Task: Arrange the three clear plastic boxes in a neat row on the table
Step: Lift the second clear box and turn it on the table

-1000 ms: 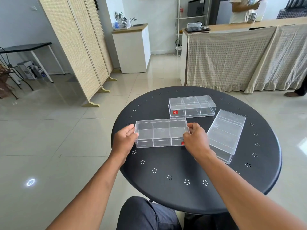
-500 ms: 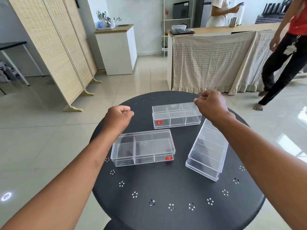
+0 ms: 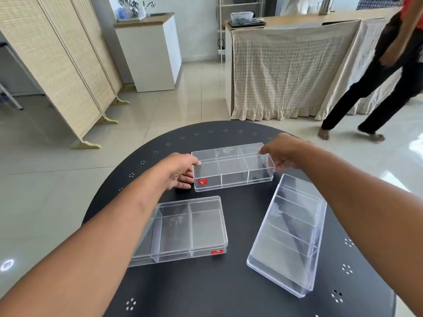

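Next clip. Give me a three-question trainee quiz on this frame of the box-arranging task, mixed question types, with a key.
1. True or false: both hands are at the far box.
2. Which box lies at an angle to the other two? A. far box B. near-left box C. right box
3. Fill in: the red sticker on the far box sits at its front ____ corner.

Key
1. True: the left hand is at its left end, the right hand at its right end.
2. C
3. left

All three boxes rest on the round black table.
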A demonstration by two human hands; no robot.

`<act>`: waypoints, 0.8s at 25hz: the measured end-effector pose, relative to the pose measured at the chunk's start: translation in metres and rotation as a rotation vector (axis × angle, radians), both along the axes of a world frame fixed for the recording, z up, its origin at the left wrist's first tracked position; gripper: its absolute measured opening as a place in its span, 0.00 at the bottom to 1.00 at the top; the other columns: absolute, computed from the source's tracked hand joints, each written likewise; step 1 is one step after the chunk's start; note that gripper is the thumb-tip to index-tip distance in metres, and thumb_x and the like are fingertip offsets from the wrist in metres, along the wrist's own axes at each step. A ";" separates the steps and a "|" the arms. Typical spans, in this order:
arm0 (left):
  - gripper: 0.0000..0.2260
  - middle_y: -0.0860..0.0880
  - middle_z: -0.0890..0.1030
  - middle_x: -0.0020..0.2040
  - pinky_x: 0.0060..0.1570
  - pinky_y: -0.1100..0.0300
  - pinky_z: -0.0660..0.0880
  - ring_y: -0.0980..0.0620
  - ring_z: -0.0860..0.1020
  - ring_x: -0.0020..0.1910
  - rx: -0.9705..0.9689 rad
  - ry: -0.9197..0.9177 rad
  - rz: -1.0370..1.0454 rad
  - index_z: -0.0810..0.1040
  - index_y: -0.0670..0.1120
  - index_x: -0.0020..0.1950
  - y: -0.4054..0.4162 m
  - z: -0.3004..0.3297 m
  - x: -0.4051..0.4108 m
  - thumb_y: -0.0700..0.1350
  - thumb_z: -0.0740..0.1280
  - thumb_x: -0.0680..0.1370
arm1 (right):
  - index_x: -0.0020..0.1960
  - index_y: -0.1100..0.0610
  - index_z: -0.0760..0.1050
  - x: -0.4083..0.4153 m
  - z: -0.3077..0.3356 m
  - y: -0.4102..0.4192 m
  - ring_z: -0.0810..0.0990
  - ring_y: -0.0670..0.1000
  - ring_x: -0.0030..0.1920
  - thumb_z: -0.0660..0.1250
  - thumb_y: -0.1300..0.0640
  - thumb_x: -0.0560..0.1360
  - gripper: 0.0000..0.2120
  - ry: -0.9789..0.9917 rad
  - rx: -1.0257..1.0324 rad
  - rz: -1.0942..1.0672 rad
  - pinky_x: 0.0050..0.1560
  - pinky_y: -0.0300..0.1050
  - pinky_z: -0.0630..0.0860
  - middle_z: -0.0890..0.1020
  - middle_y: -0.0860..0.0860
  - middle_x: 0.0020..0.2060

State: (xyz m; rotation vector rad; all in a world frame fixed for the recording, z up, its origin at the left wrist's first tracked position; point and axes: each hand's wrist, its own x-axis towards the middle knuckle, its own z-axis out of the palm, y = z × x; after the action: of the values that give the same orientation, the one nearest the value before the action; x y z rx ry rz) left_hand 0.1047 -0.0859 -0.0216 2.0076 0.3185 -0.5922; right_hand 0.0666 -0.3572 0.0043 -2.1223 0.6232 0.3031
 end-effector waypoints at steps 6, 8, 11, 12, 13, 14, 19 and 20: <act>0.08 0.40 0.82 0.48 0.40 0.55 0.77 0.45 0.79 0.40 -0.130 -0.087 0.180 0.79 0.43 0.50 -0.003 0.001 -0.006 0.45 0.69 0.75 | 0.50 0.61 0.74 -0.003 -0.002 0.008 0.75 0.52 0.33 0.72 0.66 0.77 0.07 -0.047 0.308 -0.110 0.34 0.46 0.76 0.74 0.56 0.35; 0.05 0.41 0.81 0.48 0.38 0.57 0.76 0.47 0.78 0.37 -0.213 -0.158 0.233 0.80 0.44 0.46 0.002 0.009 -0.008 0.44 0.71 0.73 | 0.45 0.59 0.74 -0.006 0.009 0.008 0.77 0.51 0.36 0.72 0.67 0.77 0.07 -0.133 0.394 -0.122 0.37 0.44 0.76 0.77 0.55 0.38; 0.04 0.43 0.81 0.47 0.38 0.58 0.76 0.48 0.78 0.39 -0.334 -0.329 0.229 0.81 0.44 0.43 0.009 0.032 -0.012 0.41 0.74 0.71 | 0.47 0.59 0.77 -0.008 0.031 0.004 0.82 0.54 0.43 0.73 0.70 0.71 0.10 -0.273 0.474 -0.097 0.47 0.47 0.80 0.82 0.56 0.45; 0.05 0.44 0.82 0.46 0.40 0.57 0.77 0.47 0.80 0.41 -0.354 -0.394 0.211 0.82 0.45 0.44 0.012 0.040 -0.013 0.41 0.75 0.70 | 0.52 0.60 0.79 -0.009 0.037 0.003 0.84 0.56 0.48 0.74 0.71 0.70 0.13 -0.304 0.497 -0.094 0.53 0.50 0.82 0.84 0.57 0.50; 0.09 0.45 0.83 0.46 0.44 0.56 0.79 0.46 0.82 0.44 -0.361 -0.450 0.188 0.83 0.44 0.47 0.014 0.046 -0.014 0.40 0.76 0.69 | 0.58 0.61 0.80 -0.011 0.041 0.003 0.84 0.59 0.54 0.75 0.71 0.69 0.19 -0.326 0.515 -0.091 0.59 0.54 0.82 0.85 0.57 0.55; 0.15 0.45 0.84 0.48 0.48 0.55 0.81 0.45 0.83 0.48 -0.358 -0.488 0.162 0.83 0.43 0.55 0.017 0.051 -0.017 0.40 0.77 0.70 | 0.64 0.59 0.80 -0.015 0.044 0.005 0.84 0.60 0.56 0.75 0.71 0.70 0.24 -0.339 0.534 -0.076 0.61 0.56 0.81 0.85 0.57 0.57; 0.30 0.49 0.83 0.49 0.61 0.43 0.80 0.44 0.81 0.48 -0.242 -0.492 0.139 0.76 0.46 0.73 0.026 0.052 -0.028 0.38 0.77 0.72 | 0.55 0.55 0.79 -0.027 0.042 0.023 0.80 0.55 0.45 0.72 0.68 0.76 0.12 -0.396 0.628 -0.082 0.59 0.57 0.80 0.80 0.56 0.45; 0.25 0.49 0.82 0.47 0.60 0.43 0.80 0.44 0.78 0.46 -0.283 -0.482 0.164 0.78 0.45 0.69 0.027 0.052 -0.030 0.38 0.75 0.72 | 0.56 0.55 0.78 -0.026 0.039 0.025 0.80 0.58 0.48 0.73 0.63 0.77 0.09 -0.395 0.681 -0.122 0.63 0.60 0.79 0.80 0.58 0.48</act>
State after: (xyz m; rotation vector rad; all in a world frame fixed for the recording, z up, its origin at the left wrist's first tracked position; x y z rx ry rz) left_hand 0.0751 -0.0588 0.0303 1.7612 0.0958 -0.0367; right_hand 0.0403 -0.3318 0.0430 -1.4242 0.3436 0.0113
